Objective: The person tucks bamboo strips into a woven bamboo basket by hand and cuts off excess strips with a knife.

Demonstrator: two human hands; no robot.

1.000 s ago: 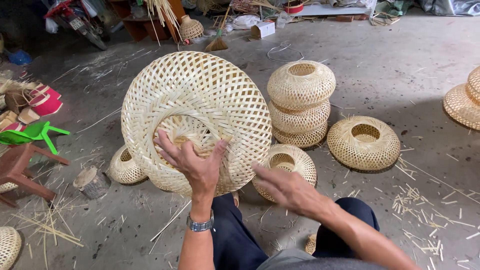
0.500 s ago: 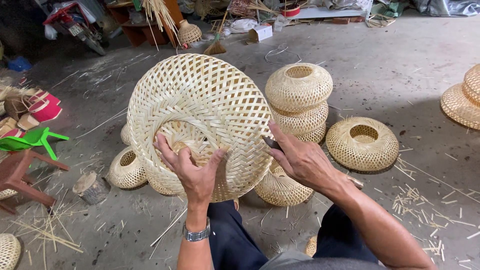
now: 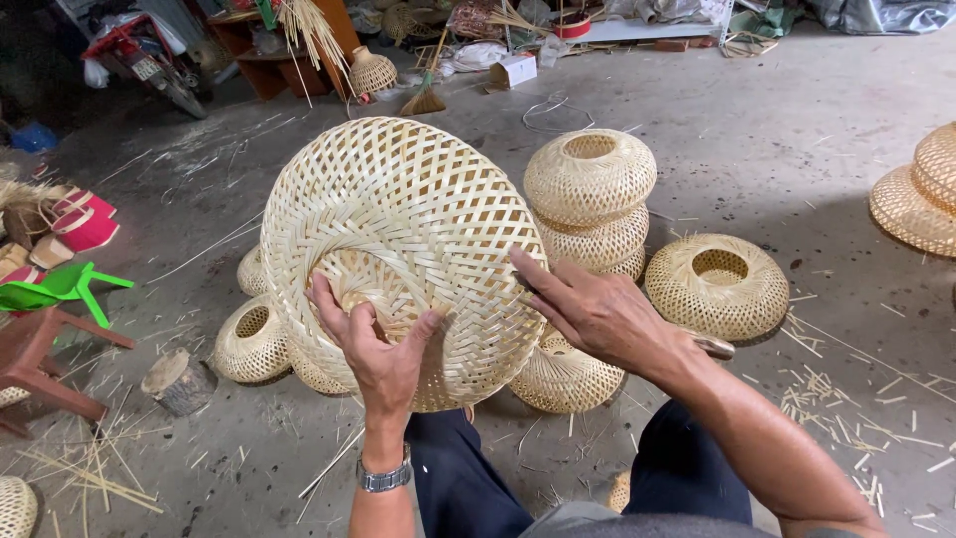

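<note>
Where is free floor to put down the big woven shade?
Bare concrete lies behind the stacked shades, toward the far clutter, and right of the single shade. It is crowded under the big woven shade, and left by the stool.

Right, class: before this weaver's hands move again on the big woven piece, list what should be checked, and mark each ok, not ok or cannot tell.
1. Left hand grips the large woven bamboo shade at its lower rim: ok.
2. Right hand rests on the shade's right edge: ok.
3. Shade is lifted off the concrete floor: ok.
4. Weave is free of breaks: cannot tell, the far side is hidden.
5. Stack of small baskets stands apart from the shade: cannot tell, they overlap in view.
</note>
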